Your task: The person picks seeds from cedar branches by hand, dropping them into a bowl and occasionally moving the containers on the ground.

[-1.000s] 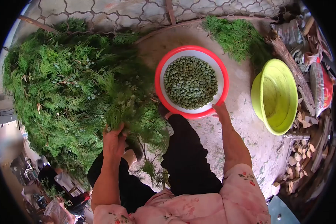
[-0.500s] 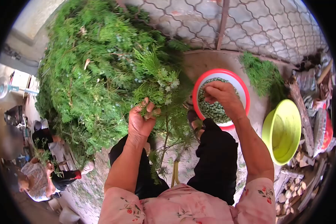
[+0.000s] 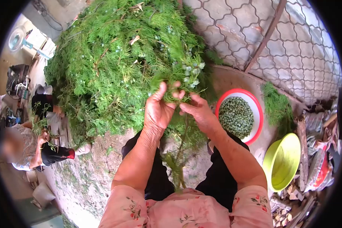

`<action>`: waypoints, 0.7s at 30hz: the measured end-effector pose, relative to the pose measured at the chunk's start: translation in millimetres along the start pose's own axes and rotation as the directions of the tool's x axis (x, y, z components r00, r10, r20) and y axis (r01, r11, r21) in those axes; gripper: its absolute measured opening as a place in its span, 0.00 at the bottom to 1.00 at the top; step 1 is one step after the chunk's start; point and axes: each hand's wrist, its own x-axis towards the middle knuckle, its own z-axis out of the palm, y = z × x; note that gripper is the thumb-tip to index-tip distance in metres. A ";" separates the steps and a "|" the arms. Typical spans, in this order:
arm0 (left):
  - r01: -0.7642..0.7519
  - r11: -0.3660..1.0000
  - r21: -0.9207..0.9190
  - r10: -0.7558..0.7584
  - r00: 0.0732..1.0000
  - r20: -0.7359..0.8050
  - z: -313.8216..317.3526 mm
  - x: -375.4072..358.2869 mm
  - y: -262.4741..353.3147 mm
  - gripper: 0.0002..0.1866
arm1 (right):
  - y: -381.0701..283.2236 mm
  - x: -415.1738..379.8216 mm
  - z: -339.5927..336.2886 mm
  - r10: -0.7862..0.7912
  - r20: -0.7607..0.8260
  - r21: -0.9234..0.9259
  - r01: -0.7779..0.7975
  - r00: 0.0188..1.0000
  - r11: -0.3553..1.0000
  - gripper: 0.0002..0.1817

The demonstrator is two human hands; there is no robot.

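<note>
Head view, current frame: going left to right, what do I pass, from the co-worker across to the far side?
Co-worker → the person's left hand → right hand → red-rimmed basin holding green berries → yellow-green tub → red-and-white bag.

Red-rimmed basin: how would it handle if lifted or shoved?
The basin is probably fairly heavy for its size: berries cover most of its floor. Small and roundish, they'd likely roll and spill if it tilts. Its broad opening suggests a gentle shove may not tip it.
</note>
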 end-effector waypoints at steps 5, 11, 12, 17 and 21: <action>-0.137 0.981 0.138 0.113 0.979 0.168 -8.0 -2.8 -0.2 0.24 | 3.2 3.2 1.9 -0.102 -0.063 0.142 0.110 0.993 0.984 0.17; -0.139 0.947 0.290 0.134 0.990 0.037 -14.6 -5.2 -6.7 0.08 | 11.3 -0.1 -0.7 -0.098 -0.064 0.048 0.101 0.993 0.994 0.10; -0.142 0.933 0.329 0.134 0.990 0.046 -16.3 -4.7 -6.8 0.08 | 11.3 -1.2 0.3 -0.101 -0.069 0.029 0.103 0.992 0.994 0.08; -0.133 0.891 0.435 0.092 0.989 0.115 -8.9 -10.0 -2.3 0.11 | 8.3 -2.1 -2.0 -0.097 -0.061 -0.039 0.095 0.993 0.995 0.05; -0.134 0.858 0.496 0.083 0.989 0.123 -0.6 -6.4 -6.4 0.14 | 2.8 -3.9 -0.6 0.057 -0.140 -0.314 -0.099 0.989 0.944 0.08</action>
